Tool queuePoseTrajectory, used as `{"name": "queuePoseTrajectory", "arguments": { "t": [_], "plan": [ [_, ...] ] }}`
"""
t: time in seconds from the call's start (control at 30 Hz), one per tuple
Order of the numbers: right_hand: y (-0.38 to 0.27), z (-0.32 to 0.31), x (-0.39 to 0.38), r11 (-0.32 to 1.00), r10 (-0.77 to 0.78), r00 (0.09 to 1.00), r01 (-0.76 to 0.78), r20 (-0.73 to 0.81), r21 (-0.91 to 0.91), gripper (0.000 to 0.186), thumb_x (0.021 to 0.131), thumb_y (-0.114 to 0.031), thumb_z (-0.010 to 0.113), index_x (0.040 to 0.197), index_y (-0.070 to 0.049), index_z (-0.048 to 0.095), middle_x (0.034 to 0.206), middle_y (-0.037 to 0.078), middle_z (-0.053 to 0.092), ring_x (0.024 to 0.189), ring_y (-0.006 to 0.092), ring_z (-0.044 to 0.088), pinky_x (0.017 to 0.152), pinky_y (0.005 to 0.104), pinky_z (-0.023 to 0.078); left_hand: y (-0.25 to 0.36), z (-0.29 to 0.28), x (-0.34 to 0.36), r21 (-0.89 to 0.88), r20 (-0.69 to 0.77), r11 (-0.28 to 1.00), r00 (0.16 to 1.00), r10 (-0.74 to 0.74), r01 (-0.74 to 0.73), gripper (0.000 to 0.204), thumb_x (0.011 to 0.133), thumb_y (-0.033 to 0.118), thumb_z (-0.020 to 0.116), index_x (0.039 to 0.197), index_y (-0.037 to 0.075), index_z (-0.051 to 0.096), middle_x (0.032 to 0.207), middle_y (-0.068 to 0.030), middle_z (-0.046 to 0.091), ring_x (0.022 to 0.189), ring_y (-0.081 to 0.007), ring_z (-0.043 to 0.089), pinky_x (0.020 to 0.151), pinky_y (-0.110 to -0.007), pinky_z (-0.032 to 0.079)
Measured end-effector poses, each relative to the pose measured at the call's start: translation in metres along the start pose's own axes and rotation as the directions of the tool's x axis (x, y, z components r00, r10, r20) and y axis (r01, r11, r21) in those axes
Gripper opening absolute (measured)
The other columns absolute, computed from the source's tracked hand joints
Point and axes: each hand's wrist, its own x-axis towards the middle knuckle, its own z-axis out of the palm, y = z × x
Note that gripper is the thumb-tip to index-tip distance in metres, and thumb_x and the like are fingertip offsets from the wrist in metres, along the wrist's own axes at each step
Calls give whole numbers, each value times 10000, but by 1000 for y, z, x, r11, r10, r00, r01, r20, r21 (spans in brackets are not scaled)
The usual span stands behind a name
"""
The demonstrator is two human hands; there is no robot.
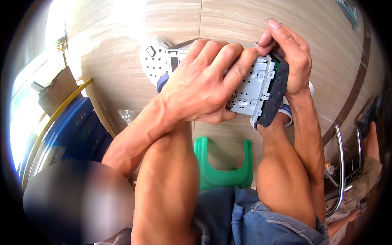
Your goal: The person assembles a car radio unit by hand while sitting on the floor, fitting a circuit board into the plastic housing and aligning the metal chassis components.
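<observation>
A car stereo with a pierced silver metal casing is held above the floor between my knees. Along its right end runs a black front panel, with a strip of green circuit board showing behind it. My left hand is closed over the casing, its fingers bent across the top and hiding much of it. At the panel end, my right hand curls around the upper corner, thumb and forefinger close together. Whether anything small sits between those fingertips cannot be made out.
A green plastic stool shows between my legs. My white clog rests on the tiled floor. Blue boxes and a cardboard box stand at left. At right are a metal chair frame and another person's leg.
</observation>
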Motion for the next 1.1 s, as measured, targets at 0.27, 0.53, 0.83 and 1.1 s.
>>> {"name": "queuePoseTrajectory", "arguments": {
  "t": [0.27,0.53,0.83,1.1],
  "plan": [
    [-6,9,6,994,-89,951,68,-296,-83,443,1024,-395,648,918,31,705,824,61,651,764,130,598,738,273,504,-2,-4,0,-13,-59,998,996,-63,62,1137,386,325,866,1420,-16,539,1231,-150,595,1002,-340,590,889,-461,480],
    [-15,4,18,937,-193,935,85,-298,-339,582,1035,-524,602,882,26,717,799,48,636,746,110,565,690,254,462,-9,-7,9,3,-86,996,992,-91,92,1073,422,256,840,1412,-24,536,1205,-151,592,967,-349,586,882,-442,487],
    [-31,13,26,977,-57,980,16,-191,-211,601,1056,-509,549,1011,61,731,865,87,708,767,131,614,710,267,473,-16,-11,11,5,-133,987,978,-161,164,1038,458,264,837,1411,-10,530,1199,-156,593,975,-365,588,895,-449,491],
    [-27,-29,0,974,-138,926,192,352,-123,934,928,-502,743,1570,57,360,1545,159,504,1310,260,549,1116,383,433,-22,-13,5,-15,-193,983,964,-181,181,1031,463,264,841,1408,-8,533,1170,-156,593,987,-374,585,900,-449,489]
  ]
}}
